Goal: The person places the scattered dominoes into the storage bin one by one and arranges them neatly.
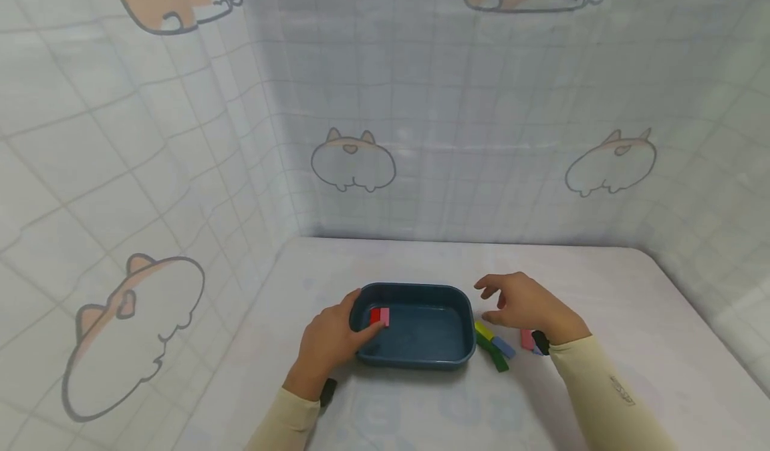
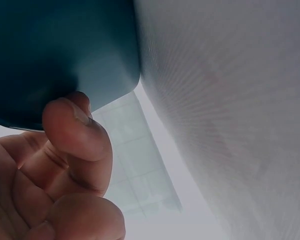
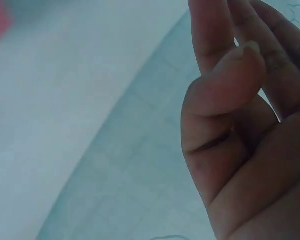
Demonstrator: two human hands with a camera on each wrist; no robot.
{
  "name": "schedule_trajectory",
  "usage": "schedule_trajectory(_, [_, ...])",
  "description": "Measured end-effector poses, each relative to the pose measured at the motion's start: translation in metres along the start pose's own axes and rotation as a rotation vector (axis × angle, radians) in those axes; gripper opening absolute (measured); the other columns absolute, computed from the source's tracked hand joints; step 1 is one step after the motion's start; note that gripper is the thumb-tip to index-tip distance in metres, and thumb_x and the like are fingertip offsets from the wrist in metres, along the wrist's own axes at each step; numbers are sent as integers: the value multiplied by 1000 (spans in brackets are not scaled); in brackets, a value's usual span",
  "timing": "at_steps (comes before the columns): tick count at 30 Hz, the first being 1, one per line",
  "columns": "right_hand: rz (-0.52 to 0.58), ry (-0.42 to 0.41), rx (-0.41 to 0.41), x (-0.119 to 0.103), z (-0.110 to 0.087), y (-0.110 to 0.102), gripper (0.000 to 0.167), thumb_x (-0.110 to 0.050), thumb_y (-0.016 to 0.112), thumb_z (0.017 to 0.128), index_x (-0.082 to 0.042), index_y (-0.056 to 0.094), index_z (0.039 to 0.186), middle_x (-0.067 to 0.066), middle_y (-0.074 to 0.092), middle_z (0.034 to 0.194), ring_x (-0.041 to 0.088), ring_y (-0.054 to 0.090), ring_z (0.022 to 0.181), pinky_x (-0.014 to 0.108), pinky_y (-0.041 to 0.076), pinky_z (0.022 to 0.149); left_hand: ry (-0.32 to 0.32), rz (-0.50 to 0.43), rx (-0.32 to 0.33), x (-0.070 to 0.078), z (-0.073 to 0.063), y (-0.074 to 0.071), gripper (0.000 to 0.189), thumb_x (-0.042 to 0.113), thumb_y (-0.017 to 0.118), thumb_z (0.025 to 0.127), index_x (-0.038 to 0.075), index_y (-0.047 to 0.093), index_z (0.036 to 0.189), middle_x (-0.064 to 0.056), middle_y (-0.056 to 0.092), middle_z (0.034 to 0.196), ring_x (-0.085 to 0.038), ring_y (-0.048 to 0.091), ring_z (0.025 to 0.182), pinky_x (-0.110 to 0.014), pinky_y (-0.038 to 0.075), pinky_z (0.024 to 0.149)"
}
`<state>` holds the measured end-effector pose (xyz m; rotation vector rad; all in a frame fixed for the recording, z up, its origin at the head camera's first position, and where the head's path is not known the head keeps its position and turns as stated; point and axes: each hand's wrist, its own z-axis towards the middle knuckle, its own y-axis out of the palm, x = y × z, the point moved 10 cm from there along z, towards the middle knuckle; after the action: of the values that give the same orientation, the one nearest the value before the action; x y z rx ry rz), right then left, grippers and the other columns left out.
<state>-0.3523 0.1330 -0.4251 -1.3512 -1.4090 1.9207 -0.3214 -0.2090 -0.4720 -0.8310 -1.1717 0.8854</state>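
A dark teal rectangular tub [image 1: 421,363] stands on the white table. My left hand [image 1: 331,336] grips its left end, with the thumb reaching over the rim; the left wrist view shows curled fingers [image 2: 77,132] against its wall. Inside lie a red block [image 1: 375,315] and a pink block [image 1: 385,317], side by side. My right hand [image 1: 522,302] hovers just right of the tub with loosely bent fingers and nothing between them. Below it are a yellow block [image 1: 484,331], a blue block [image 1: 503,347] and green blocks [image 1: 498,359].
Partly hidden by the right wrist, a reddish-pink block [image 1: 527,339] and a bluish one [image 1: 537,351] lie on the table [image 1: 433,411]. Pale gridded sheets with dog drawings hang at the back [image 1: 481,103] and both sides.
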Motion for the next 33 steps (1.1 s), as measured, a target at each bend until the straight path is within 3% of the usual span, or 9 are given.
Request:
schedule_trajectory(6, [33,132,-32,33,-19,19,56,-18,85,84,-15,68,137,-1,73,117,13,65,83,38,54,78,-2,-1,-13,1,0,0,98,83,67,82,19,52,156,-2,72,92,-21,71,83,-40,55,62])
schedule_trajectory(10, [0,135,9,44,-31,20,55,-17,84,81,-15,69,135,0,73,117,18,68,89,42,55,79,-10,-1,-13,1,0,-1,97,82,68,83,21,52,156,-5,74,100,-21,70,83,-39,54,60])
schedule_trajectory(14, [-89,110,69,50,-40,15,54,-23,88,79,-16,72,131,0,74,117,24,66,104,49,55,88,-16,3,-16,1,0,-2,98,85,66,82,22,52,156,-9,75,113,-25,72,91,-43,57,66])
schedule_trajectory(19, [-99,127,66,60,-50,15,66,-33,95,74,-17,71,132,-1,72,117,24,64,105,52,53,92,-24,-5,-30,1,0,0,98,83,67,83,21,51,157,-8,75,116,-26,72,94,-45,58,69])
schedule_trajectory(26, [-17,160,61,75,-67,19,67,-31,97,72,-15,70,131,-4,72,112,19,65,101,49,53,91,-11,-4,-45,2,-2,6,96,81,68,84,20,51,156,1,67,81,-20,69,81,-40,55,64])
schedule_trajectory(33, [-28,103,66,78,-68,13,69,-29,98,71,-14,69,132,-5,73,114,20,68,106,50,54,95,-17,-8,-59,-1,1,6,107,93,55,80,21,49,158,1,67,83,-21,69,83,-40,56,64])
